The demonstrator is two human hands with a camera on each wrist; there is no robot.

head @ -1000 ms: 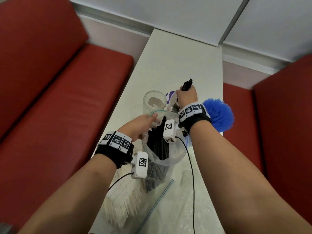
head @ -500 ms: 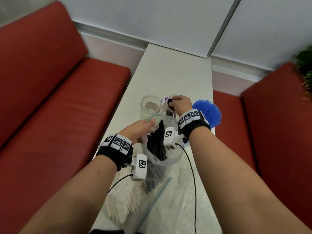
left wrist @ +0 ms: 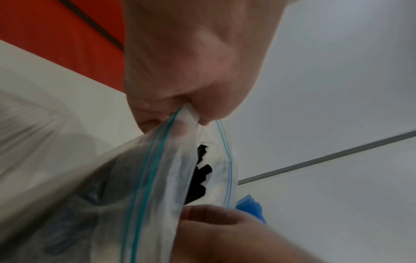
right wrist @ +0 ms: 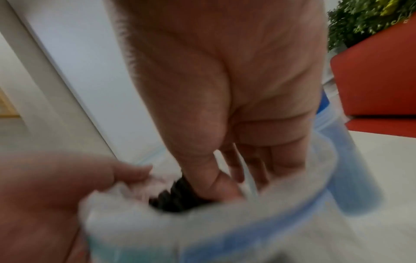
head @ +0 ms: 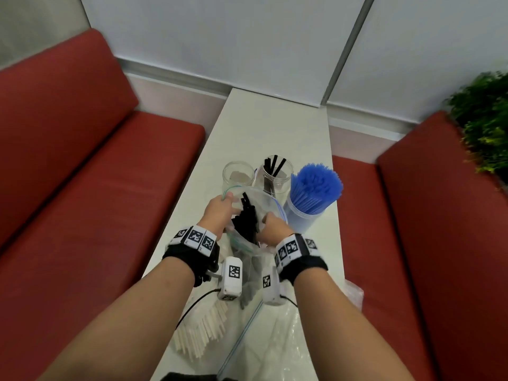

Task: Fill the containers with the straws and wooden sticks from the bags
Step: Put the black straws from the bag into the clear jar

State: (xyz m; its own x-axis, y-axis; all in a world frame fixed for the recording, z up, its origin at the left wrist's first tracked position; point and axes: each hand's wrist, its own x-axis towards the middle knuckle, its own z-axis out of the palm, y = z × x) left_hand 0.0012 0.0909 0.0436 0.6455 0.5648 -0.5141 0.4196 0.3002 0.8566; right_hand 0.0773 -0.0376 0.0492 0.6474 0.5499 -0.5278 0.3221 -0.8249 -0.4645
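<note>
My right hand (head: 275, 229), which was over the middle jar (head: 273, 176) a moment ago, is now dipping into the mouth of the zip bag (head: 270, 207) just in front of that jar, thumb and fingers narrowing around the black straws (head: 247, 221) inside, though I cannot tell whether they are gripping yet. My left hand (head: 220, 210) is still pinching the bag's rim, holding it open. A few black straws are now standing in that jar, between the empty jar (head: 237, 174) and the container of blue straws (head: 316, 188).
</note>
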